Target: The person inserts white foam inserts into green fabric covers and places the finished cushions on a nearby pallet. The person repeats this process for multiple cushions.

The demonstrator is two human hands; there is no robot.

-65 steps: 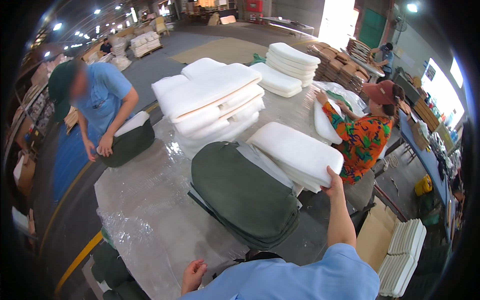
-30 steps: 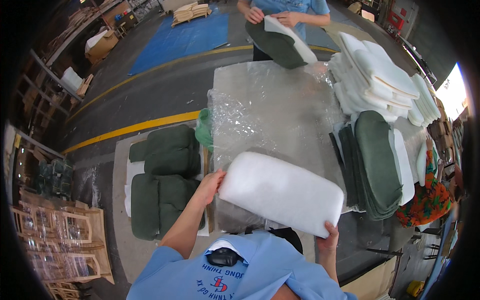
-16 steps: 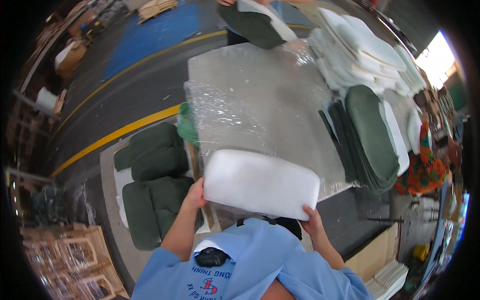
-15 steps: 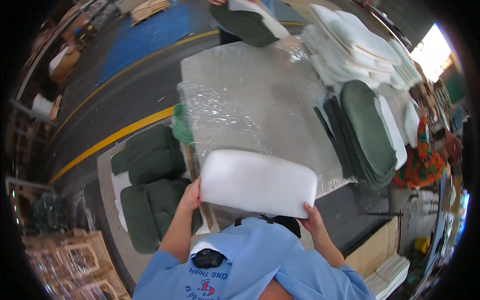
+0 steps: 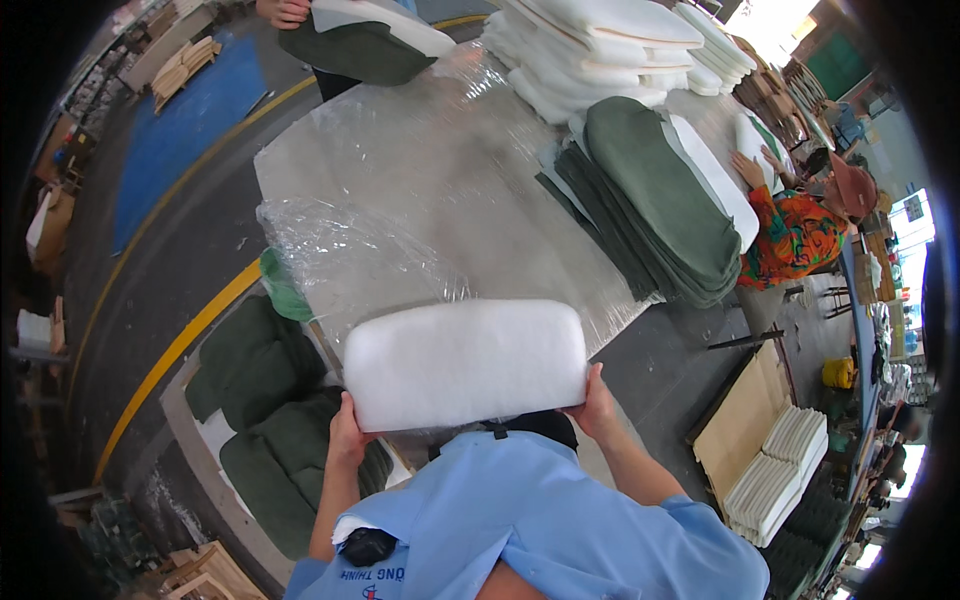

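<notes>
A white foam cushion pad (image 5: pixel 466 362), rounded at its corners, is held level in front of my waist, over the near end of the table. My left hand (image 5: pixel 347 432) grips its lower left corner, and my right hand (image 5: pixel 594 402) grips its right end. Both hands are closed on the pad, with the fingers partly hidden beneath it. Under and beyond the pad lies the table (image 5: pixel 440 190), covered in clear plastic film. On the table's right side rests a stack of dark green fabric covers (image 5: pixel 660 190), next to a white pad (image 5: pixel 712 180).
White pads (image 5: pixel 600 50) are piled at the table's far end. Left of me, green cushions (image 5: pixel 260 365) sit on a low platform. A co-worker's hand (image 5: pixel 288 12) holds a green and white piece; another person (image 5: pixel 800 235) works at right. White pads (image 5: pixel 780 465) lie on cardboard.
My view and body have turned to the right, so the table and stacks appear shifted left. The white pad stays in both hands, now more level.
</notes>
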